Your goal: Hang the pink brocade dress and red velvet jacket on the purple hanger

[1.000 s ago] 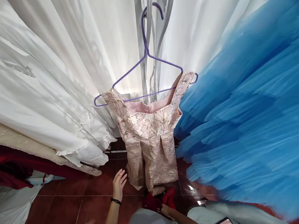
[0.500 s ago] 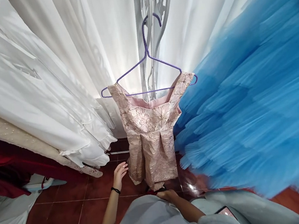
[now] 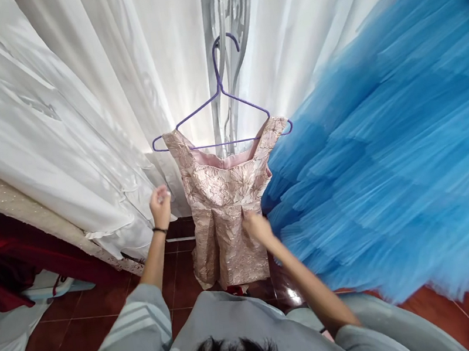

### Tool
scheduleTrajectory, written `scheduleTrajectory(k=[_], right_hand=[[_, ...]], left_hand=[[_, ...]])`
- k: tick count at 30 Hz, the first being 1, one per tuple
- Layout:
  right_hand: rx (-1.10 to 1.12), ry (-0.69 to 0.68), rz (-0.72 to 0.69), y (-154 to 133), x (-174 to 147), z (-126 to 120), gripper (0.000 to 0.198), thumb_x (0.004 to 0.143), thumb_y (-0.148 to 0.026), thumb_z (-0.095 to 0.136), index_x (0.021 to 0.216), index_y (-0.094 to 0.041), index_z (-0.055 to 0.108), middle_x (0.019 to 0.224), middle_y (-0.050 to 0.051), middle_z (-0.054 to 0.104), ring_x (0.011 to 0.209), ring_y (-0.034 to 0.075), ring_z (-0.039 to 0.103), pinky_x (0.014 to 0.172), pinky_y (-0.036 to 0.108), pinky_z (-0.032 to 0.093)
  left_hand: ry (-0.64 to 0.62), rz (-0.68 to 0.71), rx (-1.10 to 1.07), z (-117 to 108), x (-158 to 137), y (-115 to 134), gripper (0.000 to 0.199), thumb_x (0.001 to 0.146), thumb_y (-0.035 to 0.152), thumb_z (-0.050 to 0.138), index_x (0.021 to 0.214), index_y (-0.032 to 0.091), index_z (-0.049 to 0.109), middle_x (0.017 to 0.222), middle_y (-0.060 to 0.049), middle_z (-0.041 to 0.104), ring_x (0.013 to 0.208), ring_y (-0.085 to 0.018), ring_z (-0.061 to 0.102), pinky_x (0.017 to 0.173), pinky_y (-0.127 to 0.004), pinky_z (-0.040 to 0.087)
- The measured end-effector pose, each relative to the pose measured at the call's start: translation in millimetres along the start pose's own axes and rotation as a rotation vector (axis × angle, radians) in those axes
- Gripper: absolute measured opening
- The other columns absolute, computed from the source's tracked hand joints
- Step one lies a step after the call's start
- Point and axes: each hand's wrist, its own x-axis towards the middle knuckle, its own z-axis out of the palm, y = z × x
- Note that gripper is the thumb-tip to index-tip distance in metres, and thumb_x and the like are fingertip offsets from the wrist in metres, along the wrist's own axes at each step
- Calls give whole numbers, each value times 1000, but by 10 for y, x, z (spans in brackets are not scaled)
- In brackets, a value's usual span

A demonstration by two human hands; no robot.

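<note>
A pale pink, shiny brocade dress (image 3: pixel 222 186) with wide straps and a pleated skirt hangs from a purple hanger (image 3: pixel 249 101). My left hand (image 3: pixel 161 206), a black band round its wrist, is raised to the left of the dress, apart from it. Its fingers are curled in and slightly blurred, with nothing visible in them. In front of the skirt, just below the waist seam, is my right hand (image 3: pixel 257 227). That hand looks closed and is a little smeared; its fingertips are hidden. Whether it touches the cloth, I cannot tell.
The hanger's hook is at a grey scrolled metal stand (image 3: pixel 231 16), before white drapes (image 3: pixel 178 42). White garments (image 3: pixel 56 150) hang on the left, with dark red cloth (image 3: pixel 26 238) below. A full blue tulle skirt (image 3: pixel 384 163) fills the right. Red tiles (image 3: pixel 75 349) cover the floor.
My left hand has risen from beside the hem, its fingers curling in. My right hand has come up from below the hem to the skirt front. Dress and hanger appear slightly further left.
</note>
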Motion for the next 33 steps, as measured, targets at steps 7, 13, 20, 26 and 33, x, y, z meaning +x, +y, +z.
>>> scheduleTrajectory(k=[7, 13, 20, 26, 33], right_hand=[[-237, 583, -579, -795, 1624, -1334, 57, 88, -39, 57, 140, -17, 52, 148, 17, 49, 136, 33, 41, 114, 55, 33], [-111, 338, -639, -692, 1940, -1450, 35, 90, -45, 53, 94, -16, 71, 82, 7, 67, 76, 18, 56, 74, 31, 44], [324, 370, -633, -585, 1840, -1531, 57, 86, -68, 56, 61, -19, 41, 60, -4, 24, 58, 8, 26, 54, 25, 24], [609, 485, -549, -415, 1650, -1391, 67, 74, -80, 59, 58, -21, 34, 60, -6, 20, 57, 8, 19, 51, 24, 18], [610, 390, -398, -98, 1468, -1079, 59, 75, -75, 60, 61, -20, 43, 59, -5, 28, 56, 8, 25, 49, 22, 25]], left_hand=[[-73, 604, 305, 549, 1122, 1223, 37, 88, 38, 63, 120, 19, 66, 127, -11, 65, 123, -24, 55, 107, -35, 40], [-191, 571, 365, 621, 1192, 1210, 30, 89, 42, 62, 93, 16, 76, 87, -7, 72, 81, -19, 62, 83, -29, 46], [-89, 340, -109, 468, 1223, 1184, 36, 80, 42, 75, 61, 14, 64, 56, 2, 57, 60, -12, 55, 61, -22, 41], [82, 113, -576, 390, 1036, 999, 45, 80, 44, 77, 59, 16, 49, 56, 6, 48, 56, -7, 50, 62, -18, 44], [234, -133, -586, 242, 674, 412, 41, 83, 46, 74, 65, 17, 51, 57, 6, 50, 51, -7, 49, 55, -18, 43]])
